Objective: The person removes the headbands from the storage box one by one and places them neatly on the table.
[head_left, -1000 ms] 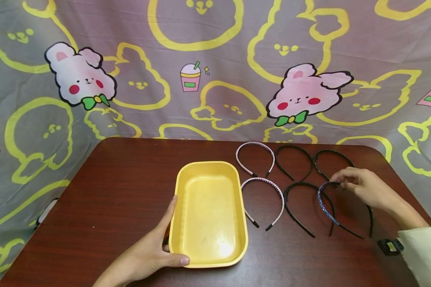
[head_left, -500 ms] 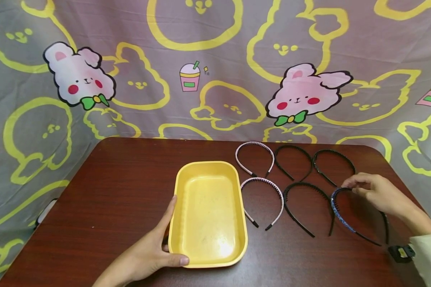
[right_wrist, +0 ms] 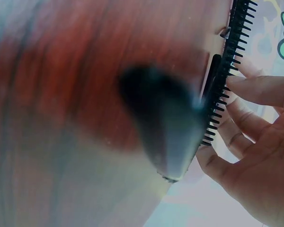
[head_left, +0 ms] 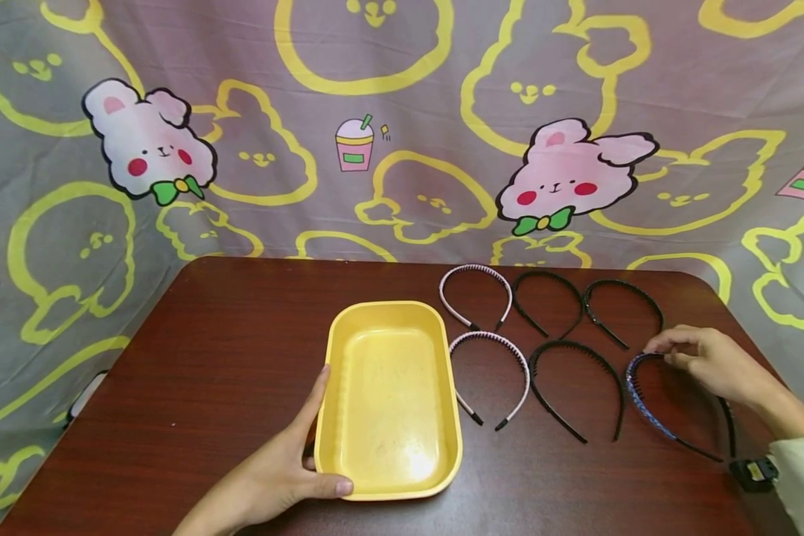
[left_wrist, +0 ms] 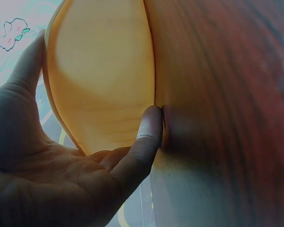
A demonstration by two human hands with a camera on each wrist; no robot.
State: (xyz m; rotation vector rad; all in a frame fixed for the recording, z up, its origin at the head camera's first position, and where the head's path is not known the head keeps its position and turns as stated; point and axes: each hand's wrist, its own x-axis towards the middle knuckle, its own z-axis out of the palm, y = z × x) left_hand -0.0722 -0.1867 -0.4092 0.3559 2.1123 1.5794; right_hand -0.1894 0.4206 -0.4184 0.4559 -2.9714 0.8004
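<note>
My left hand (head_left: 275,461) holds a yellow rectangular tub (head_left: 388,402) at its near left corner, thumb across the near wall and a finger along the left side. In the left wrist view the tub's outer wall (left_wrist: 104,61) lies between thumb and fingers. At the right of the table, my right hand (head_left: 710,357) pinches the top of a glittery blue headband (head_left: 648,415) whose black ends point toward me. Its toothed inner side (right_wrist: 221,80) shows in the right wrist view, with the fingers at its edge. The hand hides part of the band's right side.
To the tub's right lie two pale pink headbands (head_left: 528,372), one behind the other. Beside them are two black toothed ones (head_left: 566,343), and a dark one (head_left: 619,281) lies at the back right. A patterned cloth (head_left: 402,119) hangs behind the brown table (head_left: 208,357).
My right hand has shifted the blue headband rightward and a little toward me, away from the near black headband it had overlapped. The left hand and the tub have stayed in place.
</note>
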